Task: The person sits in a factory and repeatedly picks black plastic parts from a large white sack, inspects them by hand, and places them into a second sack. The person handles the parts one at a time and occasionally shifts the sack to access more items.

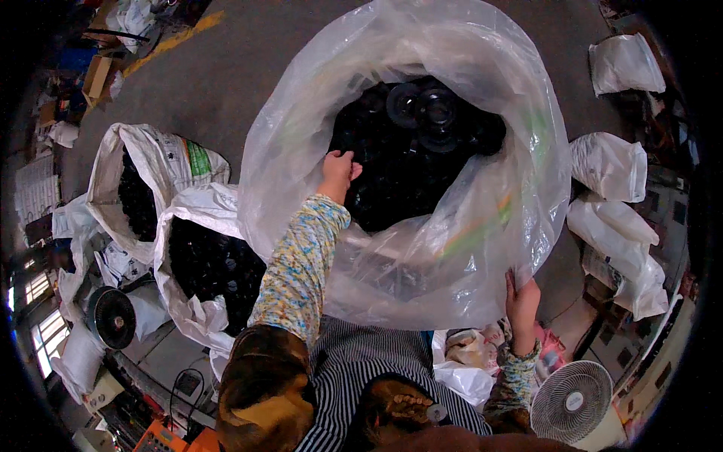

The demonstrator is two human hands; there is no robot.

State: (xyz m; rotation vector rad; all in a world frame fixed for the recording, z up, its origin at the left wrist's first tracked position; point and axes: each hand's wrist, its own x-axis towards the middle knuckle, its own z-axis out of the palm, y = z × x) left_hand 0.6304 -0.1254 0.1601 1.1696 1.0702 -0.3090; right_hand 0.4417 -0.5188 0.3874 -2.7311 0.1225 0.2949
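Observation:
A large clear plastic bag point(301, 113) stands wide in front of me, its rim rolled outward. Dark, shiny plastic parts point(407, 166) fill it, with a few round, disc-like black pieces point(437, 113) on top toward the far side. My left hand point(340, 175) reaches over the bag's left inner wall, at the edge of the black parts. Its fingers are curled closed, and what they hold, if anything, is hidden. At the near right, my right hand point(521, 303) pinches the outer edge of the clear bag.
Two white woven sacks of black parts, one farther point(113, 162) and one nearer point(167, 248), stand at the left. White sacks point(608, 166) line the right side. A white fan point(572, 401) is at the lower right, a black fan point(111, 318) at the lower left.

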